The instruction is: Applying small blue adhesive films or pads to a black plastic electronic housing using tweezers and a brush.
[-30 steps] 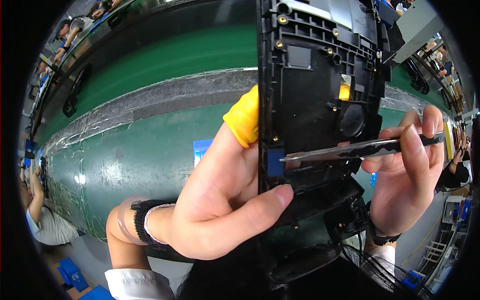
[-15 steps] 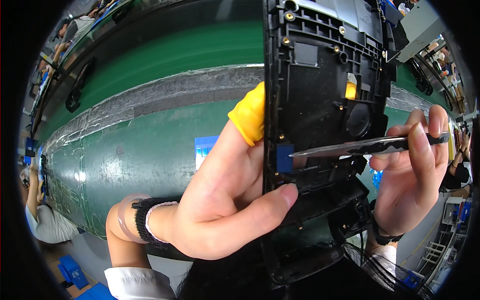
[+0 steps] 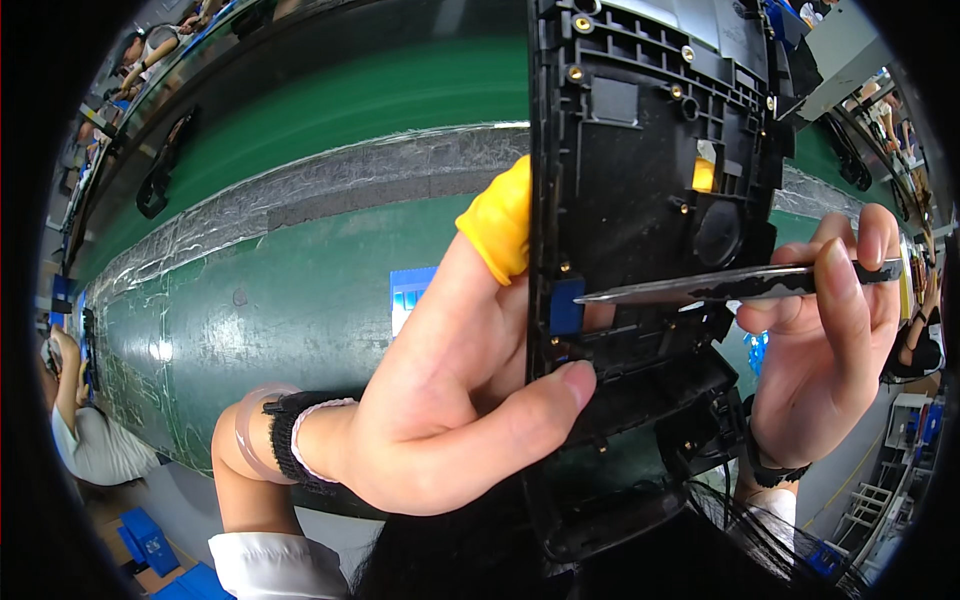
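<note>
My left hand (image 3: 450, 400) grips the left edge of a black plastic housing (image 3: 640, 170), its thumb on the near face. A yellow finger cot (image 3: 498, 220) covers one of its fingers, and a bit of yellow also shows through an opening in the housing. The housing stands nearly upright, with ribs, brass inserts and a round recess. In my right hand (image 3: 840, 330) is a pair of pointed tweezers (image 3: 740, 285), pinched between thumb and fingers. Their tips meet a small dark blue rectangular piece (image 3: 566, 306) near the housing's left edge; I cannot tell whether they grip it.
Behind the housing runs a green work surface (image 3: 270, 290) with a taped strip, and beyond it a green belt (image 3: 400, 95). A black part (image 3: 165, 170) lies at the far left. A blue-and-white packet (image 3: 408, 295) sits behind my left wrist. Other people are at both sides.
The tweezer tips have shifted slightly up and left. The blue piece now sits a little higher and slightly tilted. The black parts on the far belt have moved slightly right.
</note>
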Available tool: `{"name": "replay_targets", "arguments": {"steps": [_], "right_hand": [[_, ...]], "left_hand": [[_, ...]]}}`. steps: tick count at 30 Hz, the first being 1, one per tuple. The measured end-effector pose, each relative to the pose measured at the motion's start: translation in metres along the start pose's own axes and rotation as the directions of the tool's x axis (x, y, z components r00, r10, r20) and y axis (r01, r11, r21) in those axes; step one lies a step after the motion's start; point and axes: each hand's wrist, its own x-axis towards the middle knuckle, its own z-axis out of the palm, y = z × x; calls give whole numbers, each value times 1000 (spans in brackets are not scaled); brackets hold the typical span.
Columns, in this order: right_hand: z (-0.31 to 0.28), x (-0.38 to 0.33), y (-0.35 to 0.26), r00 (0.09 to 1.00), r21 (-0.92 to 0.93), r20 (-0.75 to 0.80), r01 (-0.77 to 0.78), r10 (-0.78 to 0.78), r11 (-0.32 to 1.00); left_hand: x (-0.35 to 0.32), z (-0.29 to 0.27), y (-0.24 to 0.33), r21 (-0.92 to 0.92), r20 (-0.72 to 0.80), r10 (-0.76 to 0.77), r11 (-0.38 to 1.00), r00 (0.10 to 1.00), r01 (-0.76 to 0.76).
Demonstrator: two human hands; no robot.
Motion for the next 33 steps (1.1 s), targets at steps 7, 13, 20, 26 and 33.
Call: {"name": "replay_targets", "arguments": {"steps": [7,13,20,26,33], "right_hand": [[-6,-7,5,994,-83,-89,62,-69,995],[-9,-9,4,999,-89,-39,31,-35,996],[-9,-8,3,1000,-24,-7,-18,18,1000],[-5,-10,2,989,-72,-136,48,-57,996],[-13,-9,10,986,58,6,164,-164,985]], "left_hand": [[2,9,13,-144,-64,-106,985,992,96],[2,9,11,-60,-94,-105,993,990,100],[1,10,12,-39,-134,-119,993,984,115],[-1,11,8,-38,-119,-61,998,991,57],[2,4,3,11,22,125,992,992,-126]]}}
